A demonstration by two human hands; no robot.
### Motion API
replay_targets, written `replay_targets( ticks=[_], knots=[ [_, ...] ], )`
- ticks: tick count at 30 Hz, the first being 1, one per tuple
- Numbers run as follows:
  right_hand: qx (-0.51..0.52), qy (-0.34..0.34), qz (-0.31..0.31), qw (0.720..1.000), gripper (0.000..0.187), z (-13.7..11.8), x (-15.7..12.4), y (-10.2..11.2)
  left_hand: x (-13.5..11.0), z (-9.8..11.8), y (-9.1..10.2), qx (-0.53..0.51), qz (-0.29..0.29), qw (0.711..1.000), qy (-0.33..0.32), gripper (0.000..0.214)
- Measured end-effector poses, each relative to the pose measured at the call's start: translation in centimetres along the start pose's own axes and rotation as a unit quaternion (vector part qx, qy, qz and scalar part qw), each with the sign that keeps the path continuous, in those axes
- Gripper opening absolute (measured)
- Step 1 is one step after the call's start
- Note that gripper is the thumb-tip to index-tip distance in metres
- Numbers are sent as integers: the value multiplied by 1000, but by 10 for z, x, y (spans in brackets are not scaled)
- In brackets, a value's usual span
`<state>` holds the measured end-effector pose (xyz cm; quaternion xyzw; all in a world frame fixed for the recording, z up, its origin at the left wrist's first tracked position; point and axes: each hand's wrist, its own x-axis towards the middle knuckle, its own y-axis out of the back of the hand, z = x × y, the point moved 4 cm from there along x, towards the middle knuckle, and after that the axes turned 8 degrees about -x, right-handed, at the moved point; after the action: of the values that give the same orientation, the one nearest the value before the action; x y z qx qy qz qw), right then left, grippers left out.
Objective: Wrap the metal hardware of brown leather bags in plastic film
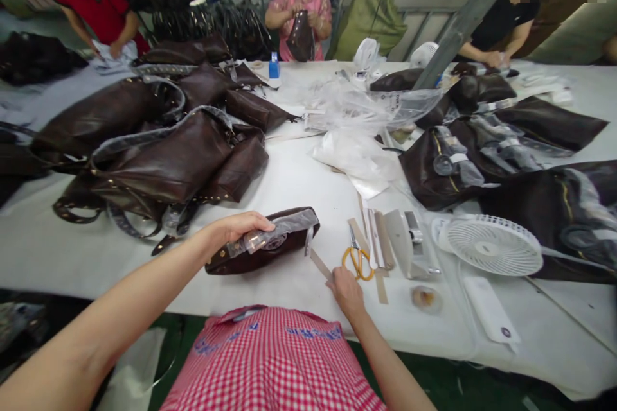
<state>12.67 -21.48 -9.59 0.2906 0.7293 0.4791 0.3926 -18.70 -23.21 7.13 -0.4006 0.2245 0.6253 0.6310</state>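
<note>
A small dark brown leather bag (255, 260) lies on the table in front of me. Along its top runs a strap wrapped in clear plastic (292, 223), and my left hand (243, 226) grips this strap at its near-left part. Low on the table, my right hand (348, 292) pinches a narrow beige strip (320, 266), whose other end reaches toward the bag's right end. Just beyond the right hand lie scissors with yellow handles (358, 263). Several more beige strips (382, 287) rest beside them. The fingertips of my right hand are partly hidden.
Brown bags (164, 160) are heaped on the left, and more bags (434, 167) with wrapped straps lie right. Clear plastic bags (359, 154) cover the middle. A tape dispenser (407, 244), a white fan (491, 245) and a phone-like white slab (491, 309) sit right. Three people work across the table.
</note>
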Motion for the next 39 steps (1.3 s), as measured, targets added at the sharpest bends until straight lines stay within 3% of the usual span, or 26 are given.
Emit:
replay_targets(
  ticks=[5,9,11,13,16,17,20,23,29,35,39],
  knots=[
    [59,-100,-50,992,22,-10,18,0,4,-1,5,-11,-6,1000,4,40],
    [159,-67,-99,980,6,-20,2,16,5,-1,9,-31,-12,999,17,31],
    [218,-32,-138,966,27,-30,-17,31,6,-2,10,-37,-21,999,18,26],
    [326,-9,-191,926,42,-48,-35,49,9,-3,9,-40,-33,999,15,24],
    [503,-7,-250,827,52,-87,-46,77,11,-5,6,-48,-50,998,12,27],
    [531,-9,-249,810,54,-100,-44,86,11,-4,4,-50,-55,997,9,28],
    [541,-29,-215,812,53,-129,-28,100,7,-2,2,-46,-61,997,1,30],
    [536,-64,-189,820,49,-141,-15,100,2,1,3,-39,-49,998,-6,33],
    [539,-80,-159,823,47,-146,-17,98,2,3,3,-47,-65,997,-6,42],
    [557,-54,-134,818,51,-146,-24,102,6,4,6,-56,-73,996,-3,34],
    [550,-75,-120,823,53,-145,-23,99,7,5,7,-57,-76,996,2,32]
  ],
)
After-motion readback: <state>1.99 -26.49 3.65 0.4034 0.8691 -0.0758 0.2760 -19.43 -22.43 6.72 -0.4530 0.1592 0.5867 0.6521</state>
